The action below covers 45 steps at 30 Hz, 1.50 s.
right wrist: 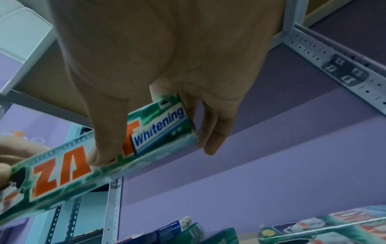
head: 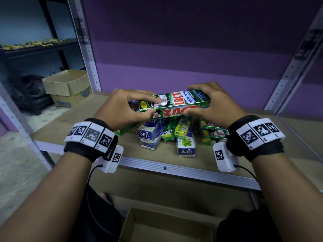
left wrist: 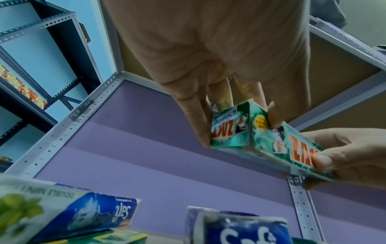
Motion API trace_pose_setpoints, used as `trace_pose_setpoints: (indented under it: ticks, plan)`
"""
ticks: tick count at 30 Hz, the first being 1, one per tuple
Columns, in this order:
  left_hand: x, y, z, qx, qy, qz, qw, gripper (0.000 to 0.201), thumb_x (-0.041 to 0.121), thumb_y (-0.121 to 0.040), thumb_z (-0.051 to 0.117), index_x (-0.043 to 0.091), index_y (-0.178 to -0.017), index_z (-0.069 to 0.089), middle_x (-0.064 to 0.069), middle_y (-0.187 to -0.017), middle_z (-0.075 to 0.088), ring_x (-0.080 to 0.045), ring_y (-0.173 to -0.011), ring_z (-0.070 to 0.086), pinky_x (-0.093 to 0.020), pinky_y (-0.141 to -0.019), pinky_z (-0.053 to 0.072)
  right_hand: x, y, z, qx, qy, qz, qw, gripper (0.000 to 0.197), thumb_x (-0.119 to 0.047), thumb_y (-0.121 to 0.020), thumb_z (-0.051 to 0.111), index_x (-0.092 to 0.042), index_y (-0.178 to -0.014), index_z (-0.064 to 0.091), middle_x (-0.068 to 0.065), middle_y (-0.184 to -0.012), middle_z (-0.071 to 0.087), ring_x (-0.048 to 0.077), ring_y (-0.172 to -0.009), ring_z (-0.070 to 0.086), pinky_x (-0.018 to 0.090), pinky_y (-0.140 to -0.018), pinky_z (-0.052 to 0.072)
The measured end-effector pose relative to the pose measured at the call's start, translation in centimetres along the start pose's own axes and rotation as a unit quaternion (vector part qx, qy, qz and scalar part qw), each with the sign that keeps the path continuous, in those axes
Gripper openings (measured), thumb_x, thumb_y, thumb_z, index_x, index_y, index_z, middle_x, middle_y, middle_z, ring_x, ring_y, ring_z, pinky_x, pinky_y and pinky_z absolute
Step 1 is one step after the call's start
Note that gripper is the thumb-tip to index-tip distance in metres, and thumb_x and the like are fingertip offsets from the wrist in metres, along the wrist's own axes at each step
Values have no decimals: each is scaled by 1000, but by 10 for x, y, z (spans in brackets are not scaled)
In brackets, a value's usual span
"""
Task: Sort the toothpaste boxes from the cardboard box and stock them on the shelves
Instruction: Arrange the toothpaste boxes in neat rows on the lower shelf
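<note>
I hold one green ZACT toothpaste box level in both hands, above a pile of boxes on the brown shelf. My left hand pinches its left end between thumb and fingers. My right hand grips the right end, thumb on the front face. In the left wrist view the left hand holds the ZACT box at its end flap. In the right wrist view the right hand wraps round the "whitening" end of the ZACT box. The open cardboard box lies below the shelf.
The pile under my hands holds blue-white Safi boxes, a yellow-green box and more green ZACT boxes. Metal uprights flank the shelf. A second cardboard box sits on the floor at the left.
</note>
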<state>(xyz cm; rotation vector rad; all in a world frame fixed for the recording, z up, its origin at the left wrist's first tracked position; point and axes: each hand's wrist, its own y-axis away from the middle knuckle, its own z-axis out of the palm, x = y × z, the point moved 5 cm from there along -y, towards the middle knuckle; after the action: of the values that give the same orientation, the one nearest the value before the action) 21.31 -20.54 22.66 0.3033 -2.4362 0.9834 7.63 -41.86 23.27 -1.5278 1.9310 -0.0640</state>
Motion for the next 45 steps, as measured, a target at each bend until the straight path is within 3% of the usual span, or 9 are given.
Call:
trace_pose_setpoints:
  ticks: [6,14,18,23,28,33,37,41,45]
  plan:
    - [11,-9,31,-73,61,-14,995,28,23,-84,75,35,-109,73,17,-116,70,-4,-110,65,-36,-91,56,18,26,-21,-25,44,22,998,62,-53,-67,81,-34,-122,60,-6,-111,51,11,-102,52,26,-92,42]
    - [44,-14,80,-160,69,-1,985,23,30,-86,74,38,-107,73,21,-108,71,5,-101,65,-12,-79,51,51,72,-51,-91,70,120,986,75,-69,-56,75,-35,-122,62,-8,-115,61,13,-100,59,32,-88,49]
    - [57,-11,109,-205,83,1,975,22,26,-87,74,33,-108,73,21,-107,71,21,-73,58,2,-64,39,70,98,-60,-121,73,170,975,77,-72,-51,75,-40,-120,62,-14,-110,62,3,-92,58,25,-80,44]
    - [70,-11,138,-259,36,22,965,28,37,-85,73,42,-113,68,26,-116,66,14,-107,57,-13,-89,49,91,126,-63,-146,47,216,964,75,-73,-40,71,-42,-108,62,-11,-111,61,-8,-86,52,25,-80,38]
    - [76,-9,157,-315,-4,21,949,28,44,-81,75,44,-109,69,23,-116,67,15,-94,60,-21,-81,52,107,143,-56,-181,63,247,950,64,-58,-57,84,-37,-115,64,-10,-117,61,8,-96,53,24,-78,37]
    - [80,-7,170,-347,-49,35,936,31,44,-83,73,41,-114,68,19,-122,66,1,-108,61,-33,-94,52,116,150,-50,-198,74,266,940,66,-50,-64,86,-32,-123,62,-5,-125,57,13,-104,51,27,-86,37]
    - [79,-8,174,-350,-65,45,933,32,43,-84,72,40,-116,67,17,-125,65,4,-105,59,-24,-91,49,117,151,-51,-198,85,270,938,71,-51,-65,85,-31,-128,60,-3,-129,57,12,-102,48,26,-86,35]
    - [78,-8,176,-349,-62,47,934,33,44,-85,71,41,-117,67,20,-121,66,14,-85,58,-2,-69,37,116,149,-52,-207,80,270,937,67,-55,-66,82,-33,-125,62,-8,-121,57,10,-101,51,25,-86,36]
    - [76,-8,177,-347,-56,51,935,33,45,-84,71,42,-117,68,21,-124,65,25,-88,52,2,-69,35,109,139,-57,-191,65,251,947,49,-66,-76,67,-38,-116,65,-13,-109,64,6,-96,58,27,-77,42]
